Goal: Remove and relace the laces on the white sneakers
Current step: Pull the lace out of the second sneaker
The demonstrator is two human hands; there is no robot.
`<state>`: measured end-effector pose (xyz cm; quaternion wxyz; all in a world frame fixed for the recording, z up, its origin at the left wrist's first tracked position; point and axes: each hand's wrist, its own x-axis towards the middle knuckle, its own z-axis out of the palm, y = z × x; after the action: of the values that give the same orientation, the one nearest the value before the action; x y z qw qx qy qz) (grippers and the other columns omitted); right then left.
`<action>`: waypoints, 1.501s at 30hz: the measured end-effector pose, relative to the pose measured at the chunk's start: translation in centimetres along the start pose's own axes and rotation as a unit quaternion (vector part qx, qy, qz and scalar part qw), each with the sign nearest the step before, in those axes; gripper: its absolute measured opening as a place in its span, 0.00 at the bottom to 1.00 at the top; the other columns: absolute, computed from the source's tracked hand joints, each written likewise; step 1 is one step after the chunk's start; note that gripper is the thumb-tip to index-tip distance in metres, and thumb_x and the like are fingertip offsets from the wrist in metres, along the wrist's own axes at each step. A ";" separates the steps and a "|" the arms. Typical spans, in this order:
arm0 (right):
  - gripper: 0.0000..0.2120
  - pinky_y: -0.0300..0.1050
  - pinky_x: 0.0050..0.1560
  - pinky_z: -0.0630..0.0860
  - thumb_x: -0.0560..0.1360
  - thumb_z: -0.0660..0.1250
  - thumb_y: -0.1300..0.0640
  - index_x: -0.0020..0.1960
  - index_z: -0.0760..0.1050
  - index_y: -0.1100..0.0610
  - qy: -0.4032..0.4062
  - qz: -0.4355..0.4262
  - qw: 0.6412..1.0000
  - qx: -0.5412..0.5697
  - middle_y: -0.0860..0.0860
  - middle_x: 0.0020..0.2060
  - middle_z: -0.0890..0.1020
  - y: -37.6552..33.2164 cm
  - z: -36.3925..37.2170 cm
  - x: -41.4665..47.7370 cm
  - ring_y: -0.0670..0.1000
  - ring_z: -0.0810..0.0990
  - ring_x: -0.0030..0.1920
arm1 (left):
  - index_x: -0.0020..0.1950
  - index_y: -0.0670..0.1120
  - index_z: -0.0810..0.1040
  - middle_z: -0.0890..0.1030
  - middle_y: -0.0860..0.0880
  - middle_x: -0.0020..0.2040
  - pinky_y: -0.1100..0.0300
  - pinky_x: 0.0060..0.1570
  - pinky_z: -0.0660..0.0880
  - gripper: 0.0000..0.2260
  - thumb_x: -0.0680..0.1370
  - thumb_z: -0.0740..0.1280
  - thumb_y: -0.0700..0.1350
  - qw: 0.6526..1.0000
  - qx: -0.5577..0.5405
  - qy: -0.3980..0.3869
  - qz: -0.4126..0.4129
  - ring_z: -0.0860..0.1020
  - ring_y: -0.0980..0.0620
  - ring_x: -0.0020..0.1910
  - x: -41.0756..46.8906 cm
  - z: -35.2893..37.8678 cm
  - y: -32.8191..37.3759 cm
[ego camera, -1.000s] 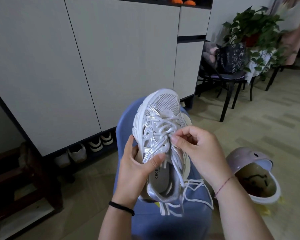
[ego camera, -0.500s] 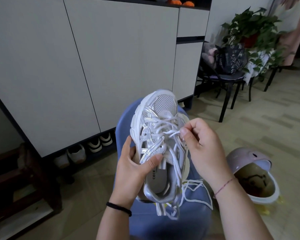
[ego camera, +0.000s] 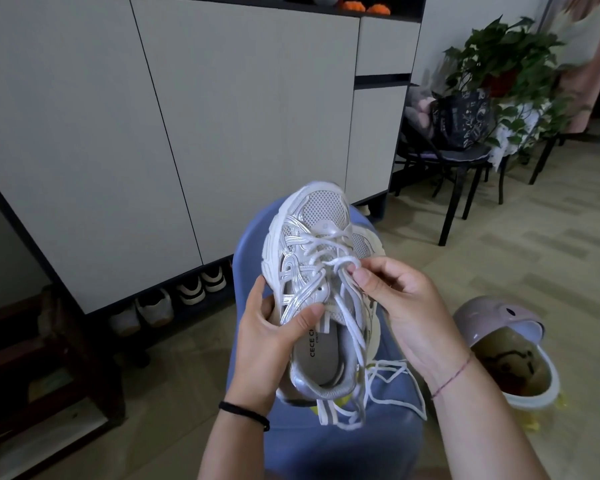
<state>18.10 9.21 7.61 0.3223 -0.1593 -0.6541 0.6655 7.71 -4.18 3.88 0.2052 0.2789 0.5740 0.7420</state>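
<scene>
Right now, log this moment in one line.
left hand: grips white sneaker | right hand: pinches lace | lace ends: hang loose below heel

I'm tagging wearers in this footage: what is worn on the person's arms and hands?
Both forearms are bare, with no sleeves in view. The left hand has a thin black band round its wrist. The right hand has a fine pinkish-red string bracelet round its wrist. No gloves or rings show.

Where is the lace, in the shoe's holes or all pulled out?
Partly in. The lace crisscrosses the sneaker near the toe; loose ends dangle below the heel. The right hand pinches a loop.
</scene>
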 end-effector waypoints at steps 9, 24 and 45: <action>0.09 0.46 0.48 0.75 0.81 0.60 0.58 0.44 0.75 0.54 0.116 -0.097 0.985 -0.085 0.49 0.37 0.81 0.0 -0.4 0.4 0.47 0.80 0.41 | 0.68 0.51 0.72 0.84 0.49 0.57 0.58 0.53 0.79 0.35 0.63 0.79 0.45 1.000 0.003 0.010 -0.009 0.82 0.50 0.56 0.2 -0.4 0.1; 0.25 0.40 0.46 0.74 0.57 0.80 0.41 0.44 0.81 0.57 -0.001 0.088 0.985 0.149 0.49 0.36 0.79 -0.3 -2.4 0.4 0.46 0.76 0.40 | 0.64 0.53 0.75 0.84 0.49 0.56 0.47 0.57 0.77 0.32 0.61 0.79 0.51 0.999 0.011 0.038 -0.008 0.82 0.48 0.56 0.6 -1.0 -0.4; 0.08 0.39 0.40 0.72 0.71 0.65 0.52 0.38 0.76 0.57 0.077 0.015 0.985 0.151 0.47 0.30 0.77 -1.0 -0.5 0.1 0.45 0.73 0.34 | 0.65 0.50 0.75 0.84 0.48 0.56 0.45 0.59 0.77 0.34 0.61 0.79 0.50 1.000 0.010 0.024 -0.014 0.82 0.47 0.56 0.4 -1.0 -0.2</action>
<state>18.55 9.62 8.54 0.3820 -0.1695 -0.5170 0.7470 6.70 -4.63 3.57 0.1990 0.2551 0.5897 0.7400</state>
